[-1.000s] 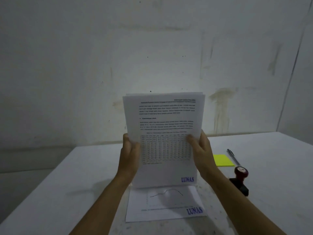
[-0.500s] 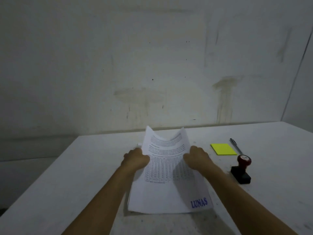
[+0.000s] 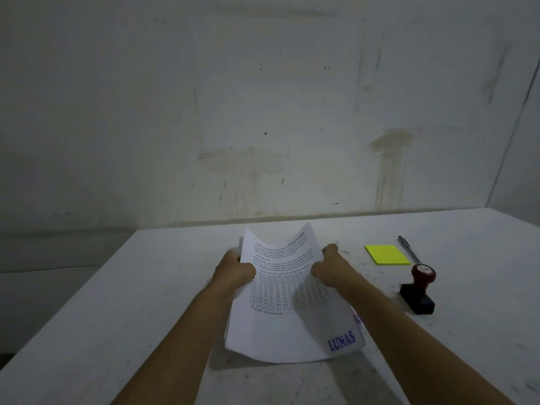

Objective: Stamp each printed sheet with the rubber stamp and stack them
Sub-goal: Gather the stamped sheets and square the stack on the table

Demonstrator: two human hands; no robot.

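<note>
— White paper: why is the stack of sheets (image 3: 287, 302) bowed, there at the table's (image 3: 140, 302) middle?

— The left hand (image 3: 235, 268) and right hand (image 3: 325, 268) each grip a side edge, likely squaring it. "LUNAS" shows on top.

— And the rubber stamp (image 3: 418, 289)?

— Standing to the right, untouched, near a yellow notepad (image 3: 387, 254) and pen (image 3: 408, 249).

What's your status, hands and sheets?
Both hands, left and right, grip the sheets. Sheets bowed, near edge on table, LUNAS mark showing. Stamp idle at right, nothing in the way.
</note>
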